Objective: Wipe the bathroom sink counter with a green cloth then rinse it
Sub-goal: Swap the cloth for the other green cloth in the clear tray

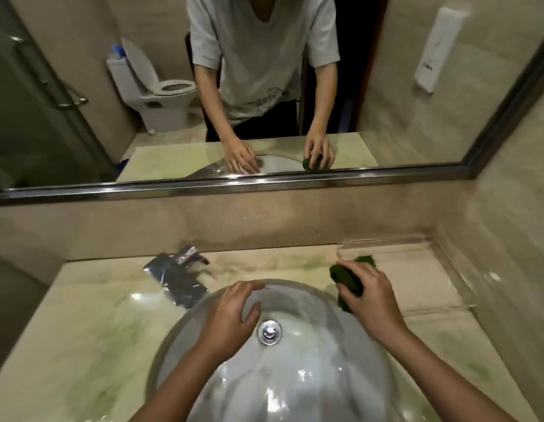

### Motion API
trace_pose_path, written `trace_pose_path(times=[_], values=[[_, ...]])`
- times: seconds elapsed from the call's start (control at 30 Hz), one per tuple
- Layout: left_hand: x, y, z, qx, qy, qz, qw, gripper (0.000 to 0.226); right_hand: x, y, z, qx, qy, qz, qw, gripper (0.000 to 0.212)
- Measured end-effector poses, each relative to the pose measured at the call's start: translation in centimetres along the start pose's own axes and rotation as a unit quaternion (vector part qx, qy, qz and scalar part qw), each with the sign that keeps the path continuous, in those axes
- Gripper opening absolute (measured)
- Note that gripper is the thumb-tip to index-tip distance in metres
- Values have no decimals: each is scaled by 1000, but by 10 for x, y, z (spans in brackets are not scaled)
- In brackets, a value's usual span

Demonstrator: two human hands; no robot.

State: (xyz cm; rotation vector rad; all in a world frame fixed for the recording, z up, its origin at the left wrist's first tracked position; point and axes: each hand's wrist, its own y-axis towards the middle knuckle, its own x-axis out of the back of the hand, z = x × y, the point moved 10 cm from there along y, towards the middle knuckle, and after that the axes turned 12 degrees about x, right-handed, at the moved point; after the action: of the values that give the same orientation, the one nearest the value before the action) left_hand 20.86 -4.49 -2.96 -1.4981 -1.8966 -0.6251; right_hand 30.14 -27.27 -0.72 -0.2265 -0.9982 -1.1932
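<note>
At the bottom of the frame both forearms reach up over the sink [310, 391], a round white basin set in the pale, green-veined counter [76, 345], with the chrome drain plug [269, 332] showing between the wrists. Just above it, in the middle of the frame, the left hand [234, 309] holds nothing: its fingers are spread and loosely bent at the far rim of the basin, and whether they touch it cannot be told. To the right of centre, the right hand [371, 300] has its fingers curled over the bunched green cloth [348, 283] and grips it on the counter just beside the basin's right rim, with a corner of cloth poking out past the fingertips toward the back wall. Further up and left of centre stands the faucet [179, 278], blurred; no stream can be made out from it. Across the top of the frame the mirror [416, 102] repeats the same pose. I judge the wiping step under way on the right rear stretch of counter. The surface is glossy, but which parts have been gone over cannot be read from it, so the left side and front may remain. With the cloth on the counter and not under the faucet, the rinse looks not yet begun.
</note>
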Motion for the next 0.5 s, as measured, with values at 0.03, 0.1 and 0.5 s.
trace_pose_path(times=[0.03,0.1,0.5], values=[[12,-11,11,-2,-3,-6,1000,37,-10,-2,20,9,7,4,1000,43],[39,-33,36,9,0,-19,1000,32,-31,-8,57,20,20,14,1000,43],[189,-135,191,-20,65,-58,996,24,-167,-43,244,-4,78,14,997,41]])
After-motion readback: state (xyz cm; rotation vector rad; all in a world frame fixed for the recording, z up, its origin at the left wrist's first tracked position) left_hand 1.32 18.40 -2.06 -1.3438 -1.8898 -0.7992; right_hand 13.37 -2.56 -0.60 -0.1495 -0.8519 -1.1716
